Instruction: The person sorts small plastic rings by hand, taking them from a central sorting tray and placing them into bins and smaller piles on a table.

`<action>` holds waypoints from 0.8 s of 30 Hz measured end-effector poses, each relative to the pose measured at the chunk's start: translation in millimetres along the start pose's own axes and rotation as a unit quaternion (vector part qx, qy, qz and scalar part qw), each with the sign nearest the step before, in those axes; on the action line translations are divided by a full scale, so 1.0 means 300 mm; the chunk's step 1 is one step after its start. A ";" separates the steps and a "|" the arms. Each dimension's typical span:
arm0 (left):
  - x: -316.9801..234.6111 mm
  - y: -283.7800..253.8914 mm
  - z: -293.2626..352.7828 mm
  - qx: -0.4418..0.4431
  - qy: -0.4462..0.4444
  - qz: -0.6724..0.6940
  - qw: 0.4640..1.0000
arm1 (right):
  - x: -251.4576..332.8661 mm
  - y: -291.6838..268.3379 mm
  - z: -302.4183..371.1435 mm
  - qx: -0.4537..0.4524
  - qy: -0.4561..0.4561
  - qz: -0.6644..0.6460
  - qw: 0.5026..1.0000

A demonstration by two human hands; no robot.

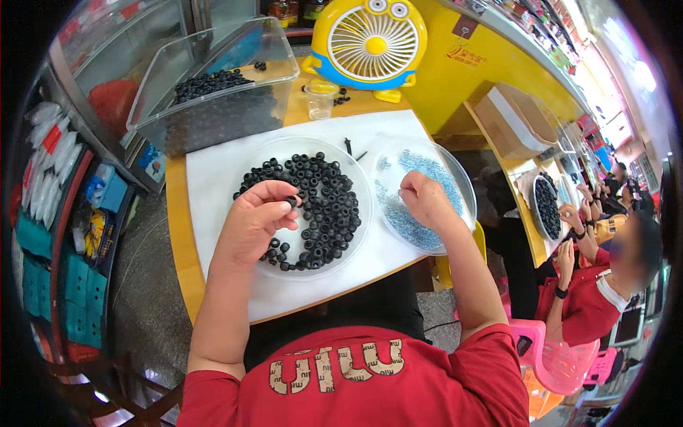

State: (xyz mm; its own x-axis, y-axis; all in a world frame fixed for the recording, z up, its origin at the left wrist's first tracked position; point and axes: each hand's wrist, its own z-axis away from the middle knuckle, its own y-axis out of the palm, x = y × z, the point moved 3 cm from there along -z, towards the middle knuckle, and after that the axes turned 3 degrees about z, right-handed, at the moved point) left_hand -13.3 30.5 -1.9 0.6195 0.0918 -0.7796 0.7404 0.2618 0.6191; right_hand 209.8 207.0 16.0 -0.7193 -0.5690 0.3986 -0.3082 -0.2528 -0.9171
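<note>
With our left hand (249, 222), we pinch a black bead (291, 202) between thumb and forefinger, over the round tray (367, 213) of similar beads (331, 203). Our right hand (428, 204) is above the dish (466, 178) of small bluish pieces (421, 238), fingers curled together; we cannot tell whether they grip anything. Both containers stand on white sheeting (213, 171) across the tabletop (178, 238).

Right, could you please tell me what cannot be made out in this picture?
- Head view: whether the right hand pinches anything; its curled fingers hide this.
- Head view: the shape of single blue pieces in the clear dish; too small.
- Head view: part of the black bead in the left hand; fingers cover it.
- Head view: the yellow fan's top; the picture's upper edge cuts it off.
</note>
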 end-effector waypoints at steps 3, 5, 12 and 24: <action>0.006 0.006 -0.003 0.011 0.001 -0.002 1.000 | -0.026 -0.005 0.017 -0.050 0.000 -0.096 0.994; 0.009 0.018 -0.002 0.002 0.002 -0.007 1.000 | -0.042 -0.007 0.020 -0.053 -0.005 -0.078 0.995; 0.012 0.023 0.003 0.010 -0.007 -0.009 1.000 | -0.063 0.046 0.019 -0.071 -0.019 0.084 0.994; 0.017 0.035 0.008 0.032 -0.012 0.000 0.999 | -0.048 0.015 0.031 -0.039 0.067 -0.287 0.955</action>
State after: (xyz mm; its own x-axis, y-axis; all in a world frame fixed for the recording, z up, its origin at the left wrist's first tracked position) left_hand -1.8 31.3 0.8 0.6251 0.0693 -0.7774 0.7548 0.1997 0.6248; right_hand 224.7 206.8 6.1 -0.4892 -0.2469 0.8365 -0.7179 -0.4306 -0.5470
